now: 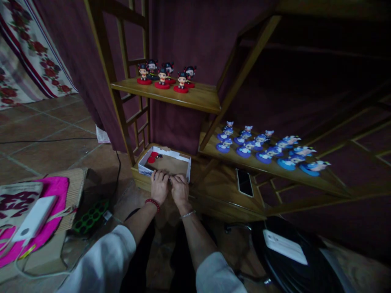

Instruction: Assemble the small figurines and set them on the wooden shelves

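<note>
A shallow open cardboard box [186, 169] with white walls sits on the bottom shelf in front of me. Inside, at its far left, lie red round bases [152, 157] beside a small dark-haired piece [159, 156]. My left hand [159, 187], with a red bead bracelet on the wrist, is closed at the box's front wall. Close beside it, my right hand [180, 189] is closed too, its fingertips almost meeting the left ones. Whatever lies between the fingers is too small or hidden to make out.
Several black-haired figurines on red bases [162, 84] stand on the upper shelf [198, 95]. Blue-and-purple figurines [264, 154] fill the right shelf. A phone [244, 182] lies below them. At right is a black stool [275, 260]; at left, a white power bank [35, 217] on pink cloth.
</note>
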Motion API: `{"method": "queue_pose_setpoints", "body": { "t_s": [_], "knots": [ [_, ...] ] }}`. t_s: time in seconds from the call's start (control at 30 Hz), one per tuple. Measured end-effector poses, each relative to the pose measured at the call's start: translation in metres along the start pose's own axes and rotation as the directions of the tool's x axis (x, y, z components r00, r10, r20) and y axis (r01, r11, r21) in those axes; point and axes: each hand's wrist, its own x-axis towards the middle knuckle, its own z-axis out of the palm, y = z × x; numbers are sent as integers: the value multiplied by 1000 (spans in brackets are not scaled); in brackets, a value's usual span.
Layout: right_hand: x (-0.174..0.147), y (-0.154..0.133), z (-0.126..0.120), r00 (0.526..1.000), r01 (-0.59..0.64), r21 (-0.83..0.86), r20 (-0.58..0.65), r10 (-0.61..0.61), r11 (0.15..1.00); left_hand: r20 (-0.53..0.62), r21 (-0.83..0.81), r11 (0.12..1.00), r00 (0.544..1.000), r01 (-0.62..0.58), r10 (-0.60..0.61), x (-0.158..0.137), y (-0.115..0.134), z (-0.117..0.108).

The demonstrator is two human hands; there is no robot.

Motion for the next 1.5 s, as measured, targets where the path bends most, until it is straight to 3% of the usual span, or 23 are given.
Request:
{"method": "queue_pose_setpoints", "body": {
  "t_s": [0.23, 0.43, 0.6, 0.73, 0.97, 1.13, 1.5],
  "knots": [
    [-3, -7, -17, 999, 49, 48, -23, -48, 998, -64, -33, 992, 991, -118, 116, 0, -5, -25],
    [-10, -6, -6, 986, -12, -1, 168, 12, 1000, 103, -10, 987, 981, -163, 163, -8, -16, -17],
    [-21, -12, -5, 987, 30, -52, 161, -21, 998, 73, 6, 998, 995, -69, 68, -19, -13, -24],
    [-31, -18, -6, 979, 25, -88, 201, -7, 996, 180, 14, 1000, 984, 3, -5, -30, -8, -28],
    [-47, -19, -7, 970, 4, -152, 243, 33, 988, 301, 14, 997, 951, -80, 72, -36, -5, -29],
    [-52, -17, -7, 964, 3, -153, 263, 38, 988, 403, 69, 997, 915, -47, 16, -34, 5, -35],
    [-49, -17, -6, 967, -31, -140, 245, 65, 990, 375, 113, 992, 923, 47, -86, -33, 14, -27]
  ]
}}
